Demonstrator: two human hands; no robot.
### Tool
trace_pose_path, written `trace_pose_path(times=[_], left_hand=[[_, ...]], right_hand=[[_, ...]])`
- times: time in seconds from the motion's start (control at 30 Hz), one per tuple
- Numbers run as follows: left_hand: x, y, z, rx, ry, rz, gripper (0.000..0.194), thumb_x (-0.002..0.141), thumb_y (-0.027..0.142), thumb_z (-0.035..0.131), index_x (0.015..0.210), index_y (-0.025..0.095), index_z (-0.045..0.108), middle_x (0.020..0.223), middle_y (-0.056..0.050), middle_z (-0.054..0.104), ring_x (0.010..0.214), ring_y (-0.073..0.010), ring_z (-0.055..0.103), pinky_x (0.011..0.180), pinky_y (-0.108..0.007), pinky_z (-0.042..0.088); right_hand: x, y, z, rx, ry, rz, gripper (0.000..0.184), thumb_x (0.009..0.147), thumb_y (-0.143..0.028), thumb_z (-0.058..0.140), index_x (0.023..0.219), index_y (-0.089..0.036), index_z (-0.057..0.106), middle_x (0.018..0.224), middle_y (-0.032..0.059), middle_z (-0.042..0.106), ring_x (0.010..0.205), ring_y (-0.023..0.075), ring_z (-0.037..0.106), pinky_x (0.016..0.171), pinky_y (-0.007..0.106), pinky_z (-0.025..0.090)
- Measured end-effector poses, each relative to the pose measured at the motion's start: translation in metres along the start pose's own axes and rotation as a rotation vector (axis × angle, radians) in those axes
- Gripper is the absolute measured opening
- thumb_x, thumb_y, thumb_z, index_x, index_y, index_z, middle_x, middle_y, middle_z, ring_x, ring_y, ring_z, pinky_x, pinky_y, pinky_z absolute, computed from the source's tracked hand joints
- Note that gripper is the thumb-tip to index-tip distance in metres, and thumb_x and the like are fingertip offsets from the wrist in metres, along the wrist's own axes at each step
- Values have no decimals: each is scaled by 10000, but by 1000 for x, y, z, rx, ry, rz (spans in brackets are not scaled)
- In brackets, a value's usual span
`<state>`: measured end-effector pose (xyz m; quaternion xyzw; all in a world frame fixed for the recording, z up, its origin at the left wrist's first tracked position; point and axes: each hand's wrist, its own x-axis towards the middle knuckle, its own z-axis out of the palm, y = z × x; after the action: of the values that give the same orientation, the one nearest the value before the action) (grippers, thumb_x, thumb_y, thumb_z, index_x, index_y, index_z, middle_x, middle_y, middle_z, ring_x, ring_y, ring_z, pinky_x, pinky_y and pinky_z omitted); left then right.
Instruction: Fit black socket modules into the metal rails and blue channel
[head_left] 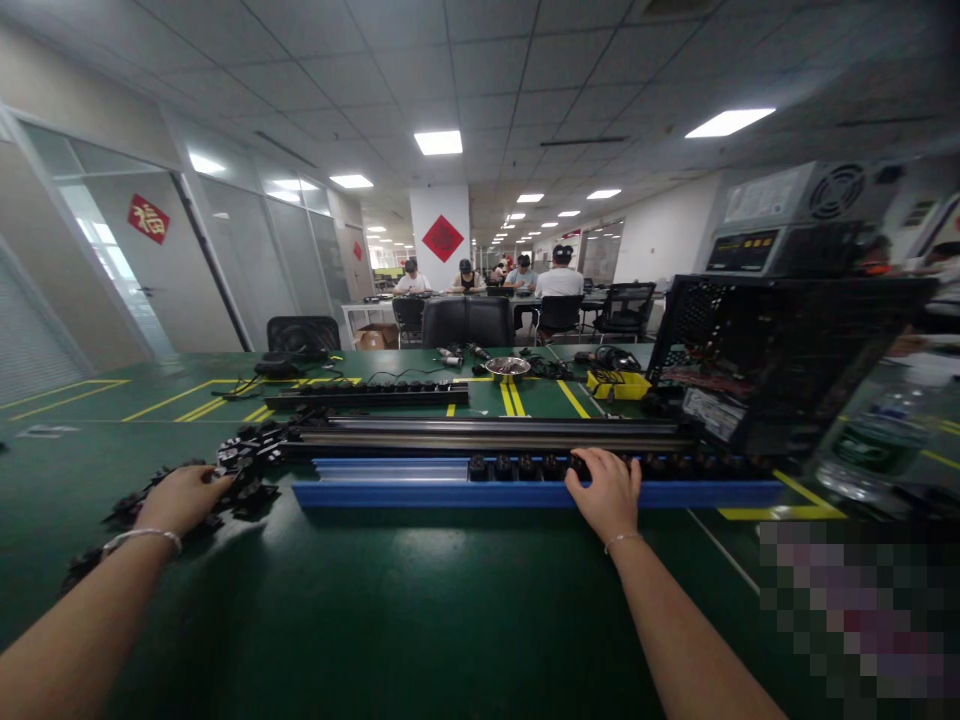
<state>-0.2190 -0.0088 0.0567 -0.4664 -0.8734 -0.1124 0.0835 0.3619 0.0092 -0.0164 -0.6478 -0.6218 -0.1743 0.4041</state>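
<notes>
My left hand [180,498] reaches into a heap of small black parts [251,465] at the left. Its fingers are closed at the heap's edge; what is between them is hard to make out. A long blue rail [390,494] lies crosswise in front of me, with a row of round black parts [526,467] standing along its channel from the middle to the right end. The left stretch of the channel is bare. Over this row sits my right hand [609,492], thumb and fingers closed around one of the round black parts, which they partly hide.
Behind the blue rail lie long dark rails [487,441] and a shorter black rail with parts [367,396]. Farther back stand a metal bowl [508,367] and a yellow tray [618,385]. An open computer case [795,350] and a plastic bottle [874,440] stand at right. People sit beyond.
</notes>
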Motion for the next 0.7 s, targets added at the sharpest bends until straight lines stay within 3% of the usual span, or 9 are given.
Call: trace_pose_path(times=[0.1,0.27,0.4,0.5,0.57,0.7], left_hand=[[0,-13,2,138,-142,-28,432,777,495,356,989,231,625,1069,-10,656,954,-209,557,720,-253,396],[-4,-24,11,161,-170,-102,461,739,546,347,1065,311,575,1095,-8,654,1057,-288,507,793,-372,378],[-7,-18,13,161,-147,-113,482,735,574,347,1103,328,535,1175,-3,615,1129,-290,464,846,-404,358],[-9,5,10,128,-58,-96,563,765,586,318,1197,260,472,1300,-61,516,1179,-286,418,883,-419,357],[-13,32,7,72,-27,-21,588,778,546,346,1200,160,479,1291,-127,507,1165,-288,427,905,-405,362],[-36,107,5,-114,123,319,564,792,445,398,1204,69,481,1225,-158,535,1157,-256,447,1001,-356,311]], right_hand=[[0,0,0,-2,-14,-2,288,749,-322,473,985,-236,615,1059,46,611,1019,225,503,1034,501,150],[-1,0,-1,-2,-11,-5,294,753,-315,468,997,-238,610,1060,43,610,1025,220,501,1036,501,147],[-1,-1,-1,4,-15,-2,294,753,-318,470,997,-235,612,1053,44,608,1032,219,497,1040,499,137],[-1,-1,-1,4,-17,-2,296,758,-324,462,999,-236,610,1061,48,605,1036,223,493,1038,505,135],[-1,-2,-2,1,-20,-3,295,760,-325,459,999,-235,608,1060,47,606,1040,221,492,1039,503,135],[-1,-2,-3,0,-18,0,290,755,-313,466,995,-236,608,1055,45,610,1040,221,497,1039,503,141]])
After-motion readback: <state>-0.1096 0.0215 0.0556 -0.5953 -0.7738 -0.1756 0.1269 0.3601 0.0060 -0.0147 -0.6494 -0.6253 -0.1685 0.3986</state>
